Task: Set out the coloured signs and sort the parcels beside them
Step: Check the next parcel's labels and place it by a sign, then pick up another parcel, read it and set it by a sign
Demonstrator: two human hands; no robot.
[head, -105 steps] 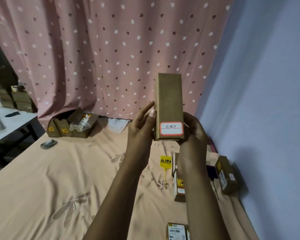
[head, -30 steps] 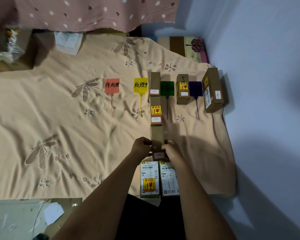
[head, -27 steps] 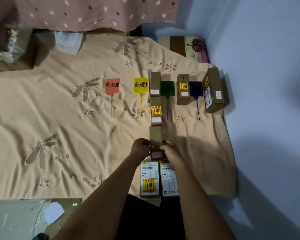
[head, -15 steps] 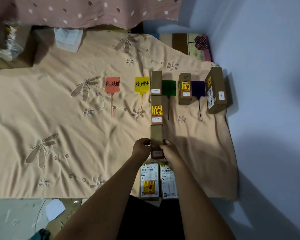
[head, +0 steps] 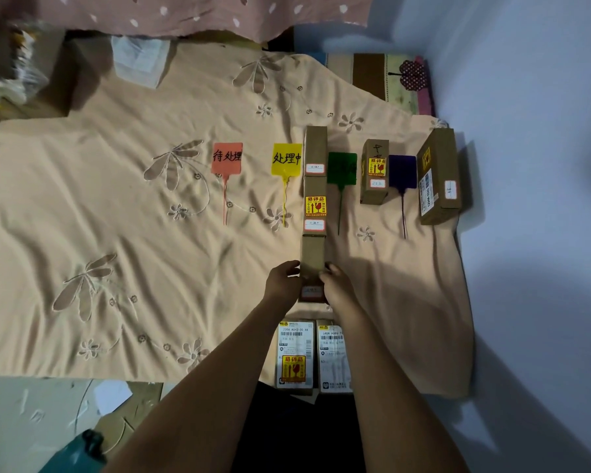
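At six o'clock, nearest you, two labelled parcels (head: 294, 356) lie side by side at the edge of the peach bedspread (head: 116, 233), half hidden by your forearms. Just beyond them your left hand (head: 282, 283) and right hand (head: 335, 286) pinch the near end of a plain brown parcel (head: 313, 257) from either side, fingers closed on it as it lies flat. It heads a column running toward twelve o'clock: its far end touches a parcel with a fragile sticker (head: 315, 208), then another brown parcel (head: 316, 150). At eleven o'clock of that column lie the yellow sign (head: 286, 158) and, further left, the red sign (head: 227, 158). Toward one o'clock lie the green sign (head: 342, 168), a small parcel (head: 375, 172), the purple sign (head: 402, 172) and a large parcel (head: 439, 175) by the wall (head: 526, 165).
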